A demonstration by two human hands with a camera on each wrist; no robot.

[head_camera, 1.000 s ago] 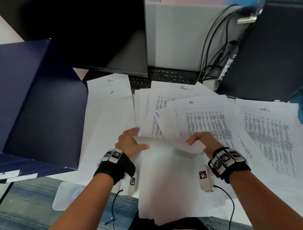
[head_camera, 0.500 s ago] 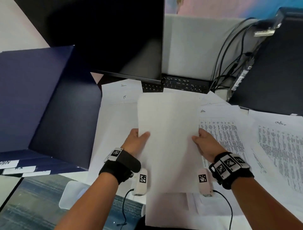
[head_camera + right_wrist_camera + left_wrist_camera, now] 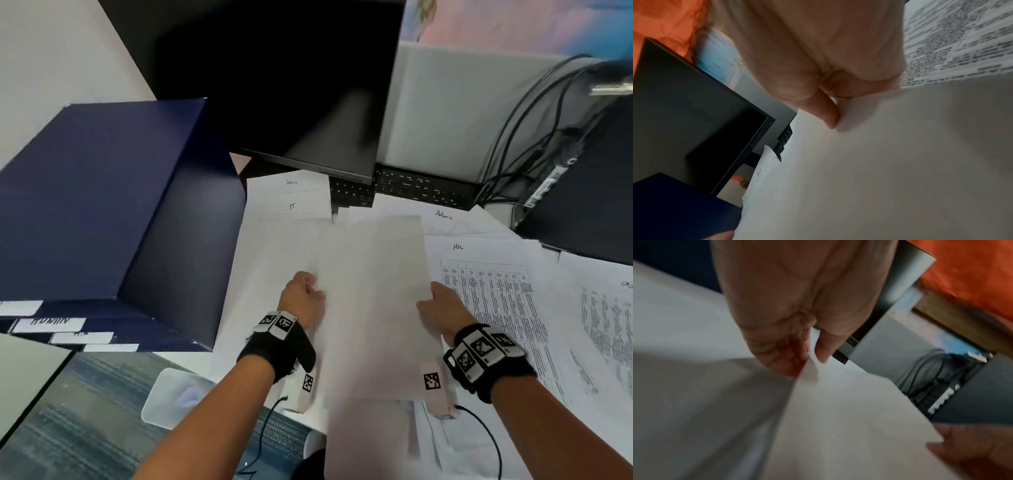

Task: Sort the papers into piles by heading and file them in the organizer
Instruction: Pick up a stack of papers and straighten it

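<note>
Both hands hold up a white sheet [image 3: 373, 301], blank side toward me, over the desk. My left hand [image 3: 303, 301] pinches its left edge between thumb and fingers [image 3: 795, 363]. My right hand [image 3: 442, 308] grips the right edge, thumb [image 3: 828, 113] on the paper [image 3: 879, 162]. Under it lie papers headed "Admin" and "IT" [image 3: 291, 198], "HR" [image 3: 486, 281] and another "Admin" [image 3: 445, 219]. The dark blue organizer [image 3: 102, 219] stands at the left, with white labels [image 3: 51, 322] on its front, one reading ADMIN.
A black monitor [image 3: 291, 85] and keyboard [image 3: 418, 188] sit behind the papers. A dark computer case [image 3: 589, 192] with cables stands at the right. More printed sheets [image 3: 603, 329] cover the right of the desk. A white pad [image 3: 171, 397] pokes out at the desk's front edge.
Both hands lifted a sheet from the near pile and raised it upright. It has since shifted slightly right, and my view has tilted toward the organizer.
</note>
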